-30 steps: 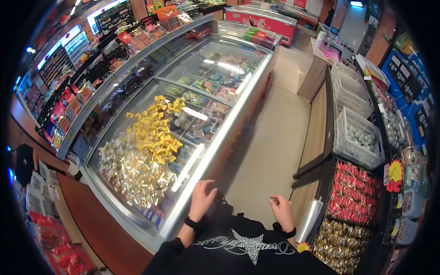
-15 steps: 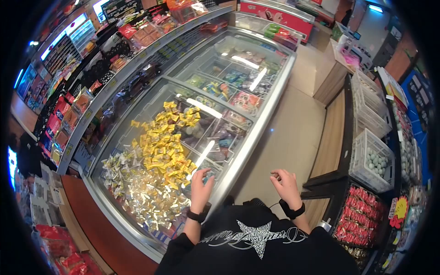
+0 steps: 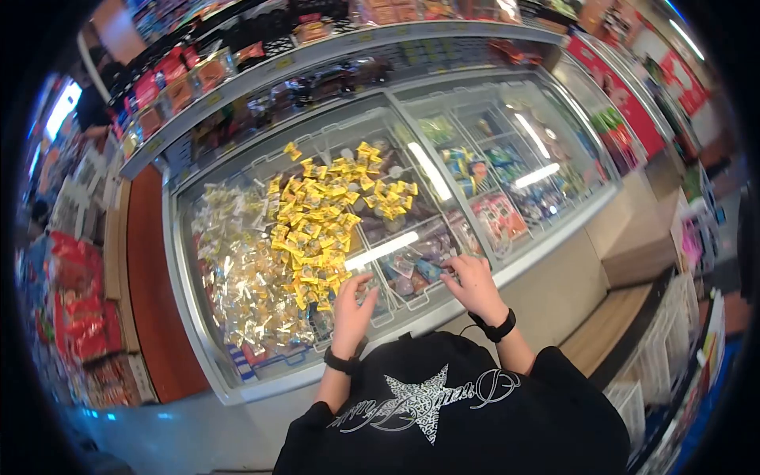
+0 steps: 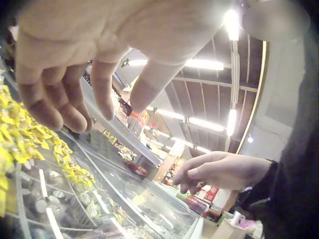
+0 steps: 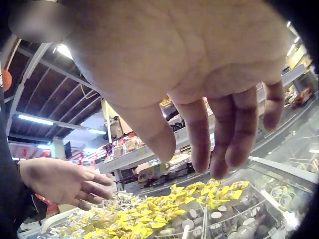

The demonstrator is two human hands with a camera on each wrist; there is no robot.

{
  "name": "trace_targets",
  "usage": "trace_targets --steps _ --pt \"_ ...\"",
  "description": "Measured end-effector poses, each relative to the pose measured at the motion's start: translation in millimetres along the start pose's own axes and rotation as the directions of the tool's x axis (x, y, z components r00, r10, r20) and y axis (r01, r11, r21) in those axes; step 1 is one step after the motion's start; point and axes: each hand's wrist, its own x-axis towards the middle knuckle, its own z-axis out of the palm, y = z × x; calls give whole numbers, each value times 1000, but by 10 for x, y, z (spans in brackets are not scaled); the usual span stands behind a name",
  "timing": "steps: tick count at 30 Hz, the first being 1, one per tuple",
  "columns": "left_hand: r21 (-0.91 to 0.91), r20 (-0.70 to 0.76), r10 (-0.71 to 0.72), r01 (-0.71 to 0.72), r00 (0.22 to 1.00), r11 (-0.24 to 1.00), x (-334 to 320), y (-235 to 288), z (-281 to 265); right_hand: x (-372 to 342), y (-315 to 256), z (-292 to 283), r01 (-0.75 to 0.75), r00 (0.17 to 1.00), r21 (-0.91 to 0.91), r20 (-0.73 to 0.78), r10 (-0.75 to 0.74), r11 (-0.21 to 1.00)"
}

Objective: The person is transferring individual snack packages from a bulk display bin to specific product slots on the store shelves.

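Note:
In the head view my left hand (image 3: 353, 315) is over the near edge of the glass-topped freezer (image 3: 237, 389), fingers loosely bent and holding nothing. My right hand (image 3: 475, 286) hangs over the same edge farther right, also empty. Yellow wrapped packets (image 3: 317, 229) lie in a heap on the glass beyond the left hand, with gold and silver ones (image 3: 253, 293) to their left. The left wrist view has my left hand (image 4: 114, 45) with fingers pointing down above the glass. In the right wrist view, my right hand (image 5: 199, 74) has its fingers spread and hanging.
A shelf of packaged goods (image 3: 317, 59) runs behind the freezer. At the left are a brown board (image 3: 154, 285) and red bags (image 3: 83, 293). To the right stand white crates (image 3: 661, 348), a wooden ledge (image 3: 617, 317) and a red-sided freezer (image 3: 625, 103). Packets lie inside the freezer.
The head view has swung rightward on the scene, so the freezer now lies across in front of me. Both hands stay empty; the right hand now is over the freezer edge instead of the aisle.

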Motion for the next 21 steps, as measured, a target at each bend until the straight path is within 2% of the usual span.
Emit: trace_targets --steps 3,7,11,15,17,21 --pt "34 -56 -2 4 998 999 153 192 257 331 268 -42 152 988 -25 -34 -152 988" --pt "52 -62 -70 73 996 996 311 203 664 639 523 -120 185 980 32 68 -186 982" --pt "248 -106 94 -66 990 967 676 251 909 1134 838 -20 237 967 113 64 -245 965" --pt "388 -155 125 -56 980 920 1301 146 1056 1829 1155 554 227 974 152 -28 -226 962" --pt "506 -165 163 -59 973 860 1562 -90 1186 2044 1173 842 256 965 70 -78 -251 964" --pt "661 -43 147 -82 988 746 1798 -351 1387 2113 1207 1198 255 960 -20 -119 -255 967"
